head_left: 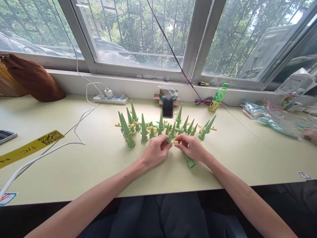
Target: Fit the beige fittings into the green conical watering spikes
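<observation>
My left hand (157, 148) is closed around a small green cone-topped plastic piece (169, 138), which points upward. Between the fingertips of my right hand (189, 145) is a small yellow plastic piece (175, 142), held against or very close to the green piece's side; whether they are joined I cannot tell. Beneath my right hand a green tube-like piece (190, 162) lies on the table, partly covered by it. Behind both hands stand several green cone-topped pieces (144, 129), many with yellow branched bits on their sides.
A white power strip (111, 99) with cables sits at the window side. Further right are a green drink bottle (218, 98) and plastic bags (269, 115). At the left lie a phone (7, 135) and a white cable (80, 132). Another person's hand (310, 135) shows at the right edge.
</observation>
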`<action>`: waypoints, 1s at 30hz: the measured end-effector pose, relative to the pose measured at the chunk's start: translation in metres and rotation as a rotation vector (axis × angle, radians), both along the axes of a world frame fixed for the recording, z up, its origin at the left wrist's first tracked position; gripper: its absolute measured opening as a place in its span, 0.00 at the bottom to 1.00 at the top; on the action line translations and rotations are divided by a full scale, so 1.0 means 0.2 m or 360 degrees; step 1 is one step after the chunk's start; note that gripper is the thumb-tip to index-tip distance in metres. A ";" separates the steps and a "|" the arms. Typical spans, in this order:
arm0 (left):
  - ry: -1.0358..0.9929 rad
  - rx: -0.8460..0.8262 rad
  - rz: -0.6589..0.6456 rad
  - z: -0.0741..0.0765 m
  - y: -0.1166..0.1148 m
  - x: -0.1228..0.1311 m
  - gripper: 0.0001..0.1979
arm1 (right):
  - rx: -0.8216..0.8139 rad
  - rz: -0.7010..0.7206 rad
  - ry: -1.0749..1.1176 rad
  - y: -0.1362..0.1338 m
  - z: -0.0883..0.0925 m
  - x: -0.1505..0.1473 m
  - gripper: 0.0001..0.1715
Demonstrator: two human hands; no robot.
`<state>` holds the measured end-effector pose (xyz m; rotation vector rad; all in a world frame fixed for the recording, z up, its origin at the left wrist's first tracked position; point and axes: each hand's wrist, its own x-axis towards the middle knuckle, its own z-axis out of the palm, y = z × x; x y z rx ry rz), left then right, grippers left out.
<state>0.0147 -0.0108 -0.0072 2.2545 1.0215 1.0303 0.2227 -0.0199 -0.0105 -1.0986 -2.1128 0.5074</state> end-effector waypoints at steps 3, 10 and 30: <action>-0.0015 -0.0001 -0.0005 0.01 0.00 0.00 0.14 | 0.0006 0.0022 0.0005 0.00 0.00 0.00 0.07; -0.0108 -0.0130 -0.0101 0.04 -0.01 -0.01 0.09 | -0.0031 0.0137 -0.0043 -0.01 0.02 -0.01 0.13; -0.0215 -0.0404 -0.0132 0.02 0.01 -0.01 0.10 | 0.0025 0.0041 -0.0038 -0.01 0.00 0.00 0.08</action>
